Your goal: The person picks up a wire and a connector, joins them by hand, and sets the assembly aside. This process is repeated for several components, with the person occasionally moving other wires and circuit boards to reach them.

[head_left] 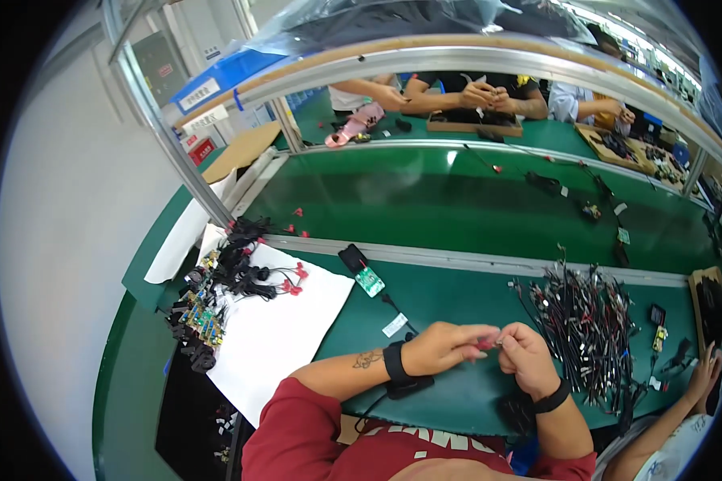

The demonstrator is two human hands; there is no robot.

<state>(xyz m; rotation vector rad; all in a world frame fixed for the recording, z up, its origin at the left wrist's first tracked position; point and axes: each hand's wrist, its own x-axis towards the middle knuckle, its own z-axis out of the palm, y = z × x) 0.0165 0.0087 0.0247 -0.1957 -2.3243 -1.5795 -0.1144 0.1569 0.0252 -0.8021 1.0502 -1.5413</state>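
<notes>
Above the green bench my left hand (451, 348) and my right hand (528, 359) meet, fingertips almost touching. A small red piece (484, 345) shows at the left fingertips, its kind too small to tell. My right thumb and forefinger are pinched together, and whatever lies between them is hidden. Beside the left wrist lies a black cable with a white label (395, 325). Under that forearm is a black boxy part (410, 387), partly covered. A large heap of thin cables with metal and white ends (582, 333) lies to the right of my right hand.
Farther off are a green circuit board (370, 281) and a black casing (351, 258). White paper (277, 345) at left bears red-ended black cables (295, 280) beside piled boards (204, 317). A metal rail (425, 258) borders the green belt (377, 192). A neighbour's hand (704, 373) is at right; other people work opposite.
</notes>
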